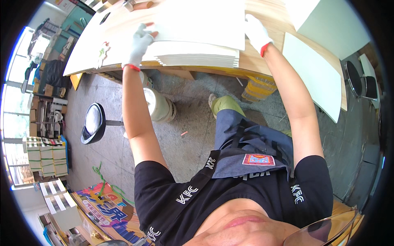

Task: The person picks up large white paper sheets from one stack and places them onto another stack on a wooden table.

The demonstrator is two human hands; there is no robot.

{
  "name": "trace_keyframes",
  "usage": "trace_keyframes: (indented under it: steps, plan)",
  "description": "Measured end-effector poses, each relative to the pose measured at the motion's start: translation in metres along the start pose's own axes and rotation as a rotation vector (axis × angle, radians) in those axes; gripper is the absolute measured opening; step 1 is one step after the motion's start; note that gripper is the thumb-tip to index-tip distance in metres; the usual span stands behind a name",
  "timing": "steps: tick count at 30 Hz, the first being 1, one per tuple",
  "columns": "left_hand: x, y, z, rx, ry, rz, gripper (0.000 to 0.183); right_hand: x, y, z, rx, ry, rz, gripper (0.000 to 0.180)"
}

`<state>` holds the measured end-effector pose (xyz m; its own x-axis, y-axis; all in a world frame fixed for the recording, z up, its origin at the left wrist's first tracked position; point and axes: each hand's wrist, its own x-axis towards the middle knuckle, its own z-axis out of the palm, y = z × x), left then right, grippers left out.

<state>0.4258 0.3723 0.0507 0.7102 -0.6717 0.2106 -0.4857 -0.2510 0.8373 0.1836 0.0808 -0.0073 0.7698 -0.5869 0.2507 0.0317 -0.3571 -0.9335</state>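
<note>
A stack of large white sheets (197,58) lies near the front edge of the wooden table (261,64). Its upper sheets (200,24) sit offset to the right of those below. At their left edge is my left hand (140,43), in a white glove with bare fingertips, its fingers spread and the tips at or just beside the paper. My right hand (257,32), in a white glove with a red cuff, lies along the right edge of the upper sheets. Whether its fingers pinch the paper is hard to see.
Right of the stack, a white board (314,73) juts past the table edge. A small dark object (105,18) and a flower-like decoration (103,53) lie to the left. White buckets (158,104) and a black stool (93,123) stand on the floor.
</note>
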Motion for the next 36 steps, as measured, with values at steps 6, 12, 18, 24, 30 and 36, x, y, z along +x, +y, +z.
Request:
trace_keyframes:
  steps: [6, 12, 18, 24, 30, 36]
  plan:
    - [-0.033, -0.001, 0.014, 0.362, -0.189, -0.102, 0.034, -0.033, -0.024, -0.011, -0.956, -0.040, 0.070, 0.059]
    - [-0.035, -0.022, -0.001, 0.413, -0.255, 0.112, 0.046, -0.081, -0.057, 0.002, -1.071, -0.298, -0.165, 0.049]
    - [-0.034, -0.023, -0.001, 0.471, -0.243, 0.059, 0.039, -0.085, -0.028, 0.000, -1.101, -0.294, -0.439, 0.030]
    - [-0.033, -0.022, -0.008, 0.408, -0.296, 0.036, 0.037, -0.093, -0.029, 0.002, -0.981, -0.237, -0.477, 0.027]
    - [-0.028, -0.018, -0.009, 0.400, -0.309, 0.021, 0.035, -0.101, -0.030, 0.002, -0.973, -0.203, -0.572, 0.022]
    - [-0.024, -0.022, -0.013, 0.379, -0.356, 0.032, 0.034, -0.101, -0.027, 0.006, -0.966, -0.187, -0.567, 0.019]
